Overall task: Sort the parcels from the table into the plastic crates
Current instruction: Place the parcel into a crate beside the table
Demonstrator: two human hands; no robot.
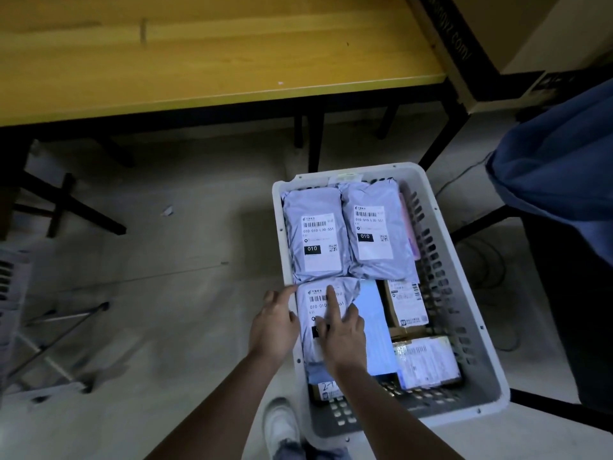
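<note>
A white plastic crate (464, 293) stands on the floor below the yellow table (199, 61). Two grey bagged parcels (315, 234) (374, 230) with white labels lie side by side at its far end. A third grey parcel (318, 353) lies in the near left corner. My right hand (341, 336) rests flat on this parcel, index finger stretched over its label. My left hand (275, 323) sits at the parcel's left edge against the crate wall, index finger pointing along the parcel's top edge. A light blue flat parcel (374, 327) and cardboard boxes (404, 303) (428, 363) fill the right side.
Black table legs (315, 137) stand behind the crate. A blue fabric bag (557, 167) hangs at the right. Another white crate (10, 287) shows at the left edge, with metal rods (66, 320) on the floor. My white shoe (282, 423) is beside the crate's near corner.
</note>
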